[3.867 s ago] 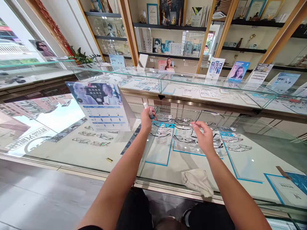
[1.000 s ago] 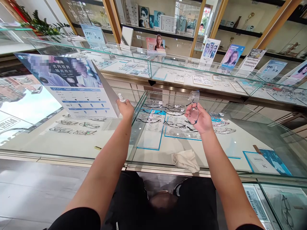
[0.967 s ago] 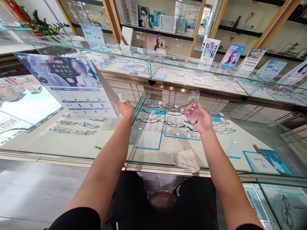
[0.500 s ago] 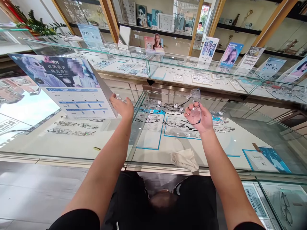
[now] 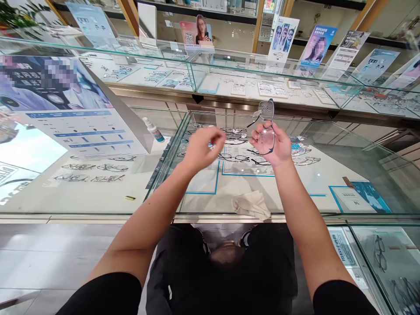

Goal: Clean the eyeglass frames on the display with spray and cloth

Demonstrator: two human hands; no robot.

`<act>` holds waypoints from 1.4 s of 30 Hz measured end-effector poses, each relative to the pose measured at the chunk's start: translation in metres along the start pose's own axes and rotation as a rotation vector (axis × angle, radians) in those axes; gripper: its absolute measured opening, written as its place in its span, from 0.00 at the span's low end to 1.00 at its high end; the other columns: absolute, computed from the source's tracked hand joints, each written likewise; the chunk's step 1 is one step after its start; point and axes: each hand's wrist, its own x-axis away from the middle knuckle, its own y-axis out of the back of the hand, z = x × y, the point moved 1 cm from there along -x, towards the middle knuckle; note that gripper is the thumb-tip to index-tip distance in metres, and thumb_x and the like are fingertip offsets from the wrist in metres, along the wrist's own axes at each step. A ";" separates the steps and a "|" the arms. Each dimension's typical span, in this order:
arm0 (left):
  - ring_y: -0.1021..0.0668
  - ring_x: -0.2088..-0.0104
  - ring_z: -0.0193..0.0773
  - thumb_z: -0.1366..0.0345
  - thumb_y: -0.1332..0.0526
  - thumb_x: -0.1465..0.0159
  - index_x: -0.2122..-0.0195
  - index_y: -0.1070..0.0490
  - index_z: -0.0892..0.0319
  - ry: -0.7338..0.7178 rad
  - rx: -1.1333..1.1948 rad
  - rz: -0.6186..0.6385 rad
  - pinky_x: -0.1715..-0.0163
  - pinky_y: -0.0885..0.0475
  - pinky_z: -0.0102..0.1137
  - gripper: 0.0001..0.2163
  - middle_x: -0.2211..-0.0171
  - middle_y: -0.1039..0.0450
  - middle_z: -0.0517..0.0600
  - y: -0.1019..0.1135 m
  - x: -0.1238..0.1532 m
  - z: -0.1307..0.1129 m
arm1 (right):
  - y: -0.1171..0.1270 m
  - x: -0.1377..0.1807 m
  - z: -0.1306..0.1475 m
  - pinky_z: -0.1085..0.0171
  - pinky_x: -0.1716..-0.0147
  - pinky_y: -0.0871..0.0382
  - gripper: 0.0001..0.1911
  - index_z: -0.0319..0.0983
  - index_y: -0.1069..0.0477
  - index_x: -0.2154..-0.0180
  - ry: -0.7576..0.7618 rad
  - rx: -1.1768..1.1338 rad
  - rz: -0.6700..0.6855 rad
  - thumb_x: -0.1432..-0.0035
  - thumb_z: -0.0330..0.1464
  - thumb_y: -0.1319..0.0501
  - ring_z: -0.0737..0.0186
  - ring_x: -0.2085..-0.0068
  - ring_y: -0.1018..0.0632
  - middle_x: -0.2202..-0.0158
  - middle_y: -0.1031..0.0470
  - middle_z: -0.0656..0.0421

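My right hand (image 5: 278, 146) holds a pair of eyeglasses (image 5: 266, 110) up on end over the glass counter, with its fingers around the middle of the frame. The lenses look speckled with droplets, and a small tag hangs by one temple. My left hand (image 5: 206, 149) is over the counter to the left of the eyeglasses, apart from them. Its fingers are loosely curled, a gap shows between thumb and forefinger, and nothing is seen in it. A small white spray bottle (image 5: 153, 130) with a blue label stands beside the folded display card (image 5: 85, 131). Near the front edge lies a crumpled beige cloth (image 5: 252, 204).
Beneath the counter glass (image 5: 200, 203) are rows of spectacle frames (image 5: 238, 157). Across the back runs a second glass case (image 5: 216, 92) with upright advertising cards (image 5: 284, 39) on top. A low case (image 5: 382, 262) with more glasses stands at the lower right.
My left hand has let go of the spray bottle beside the card and moved right toward the eyeglasses. My right hand still holds the eyeglasses. The view has tilted down slightly.
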 end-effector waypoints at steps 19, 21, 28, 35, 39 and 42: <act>0.25 0.62 0.38 0.58 0.39 0.29 0.61 0.25 0.57 -0.007 0.536 1.084 0.59 0.33 0.31 0.09 0.63 0.24 0.48 -0.057 0.040 -0.029 | -0.008 0.000 -0.003 0.50 0.57 0.17 0.16 0.47 0.29 0.65 -0.049 0.088 -0.037 0.32 0.50 0.34 0.54 0.57 0.18 0.62 0.18 0.58; 0.26 0.61 0.38 0.56 0.39 0.29 0.63 0.27 0.57 0.140 0.653 1.010 0.58 0.32 0.31 0.11 0.63 0.25 0.47 -0.056 0.035 -0.024 | -0.008 0.000 -0.003 0.51 0.57 0.17 0.16 0.46 0.28 0.65 -0.051 0.087 -0.033 0.32 0.50 0.34 0.54 0.57 0.18 0.62 0.18 0.58; 0.25 0.67 0.34 0.55 0.27 0.40 0.68 0.29 0.60 0.574 1.129 0.679 0.65 0.28 0.29 0.15 0.68 0.28 0.47 -0.054 0.019 -0.002 | -0.004 0.000 -0.003 0.53 0.58 0.18 0.12 0.46 0.29 0.65 -0.017 0.035 0.010 0.33 0.45 0.33 0.58 0.63 0.20 0.62 0.20 0.60; 0.17 0.67 0.38 0.63 0.20 0.50 0.60 0.21 0.63 0.611 1.301 0.489 0.63 0.22 0.30 0.19 0.66 0.18 0.52 -0.044 0.012 0.011 | -0.006 0.000 -0.002 0.51 0.53 0.20 0.11 0.47 0.30 0.65 -0.020 0.038 0.013 0.35 0.44 0.34 0.57 0.64 0.22 0.64 0.21 0.60; 0.14 0.65 0.44 0.62 0.22 0.49 0.56 0.20 0.63 0.555 1.363 0.416 0.62 0.20 0.33 0.21 0.64 0.15 0.55 -0.041 0.008 0.015 | -0.007 0.001 -0.002 0.48 0.51 0.19 0.12 0.47 0.31 0.65 -0.023 0.044 0.032 0.37 0.45 0.33 0.55 0.61 0.20 0.65 0.21 0.59; 0.13 0.58 0.48 0.63 0.24 0.47 0.47 0.23 0.62 0.544 1.399 0.334 0.60 0.19 0.35 0.26 0.56 0.14 0.56 -0.039 0.004 0.017 | -0.007 0.002 -0.003 0.50 0.52 0.19 0.12 0.46 0.30 0.65 -0.051 0.036 0.063 0.37 0.45 0.32 0.54 0.58 0.18 0.63 0.21 0.58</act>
